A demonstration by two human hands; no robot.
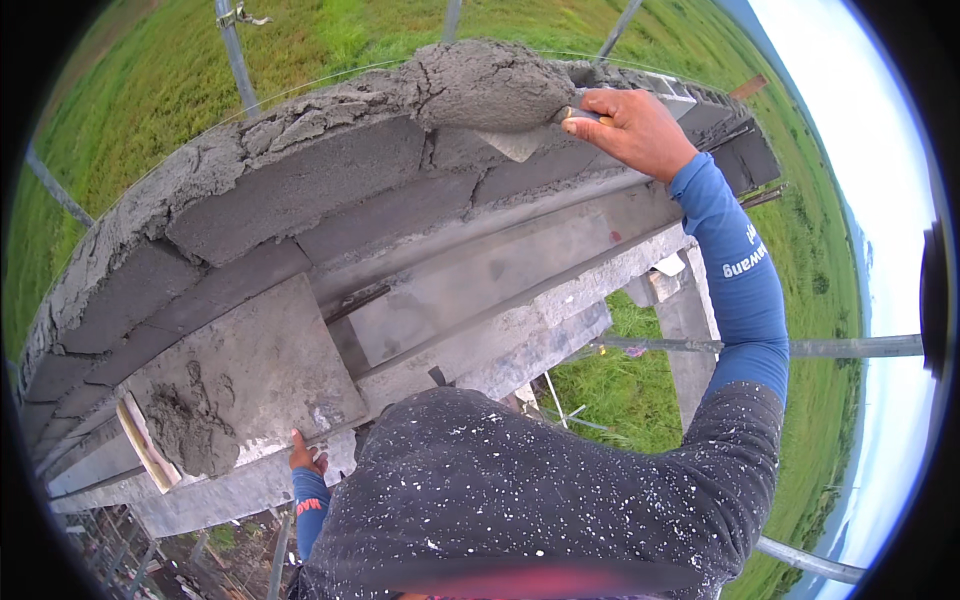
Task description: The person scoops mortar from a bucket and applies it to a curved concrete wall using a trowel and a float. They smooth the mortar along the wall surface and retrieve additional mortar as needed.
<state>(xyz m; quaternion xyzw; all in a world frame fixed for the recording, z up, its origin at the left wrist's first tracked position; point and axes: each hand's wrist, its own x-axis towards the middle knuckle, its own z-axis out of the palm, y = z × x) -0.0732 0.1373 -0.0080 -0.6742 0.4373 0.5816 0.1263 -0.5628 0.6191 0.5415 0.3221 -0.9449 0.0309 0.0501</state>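
Observation:
My right hand [635, 130] is closed round the handle of a trowel [517, 145], held at the top of a grey block wall [300, 185]. A thick heap of wet mortar [490, 88] covers most of the blade, leaving one pale corner bare. Whether that heap touches the mortar bed [215, 165] along the wall top, I cannot tell. Lower left, my left hand [306, 456] grips the near edge of a square mortar board [265, 350], one digit lying on top. A smaller pile of mortar [190, 425] sits on the board's left part.
A string line [330, 75] runs along the wall's far side. Metal scaffold poles [850, 347] stand behind the wall and cross at right. Below the wall lie a long ledge [500, 280] and planks, with a gap showing grass [610, 390] far beneath.

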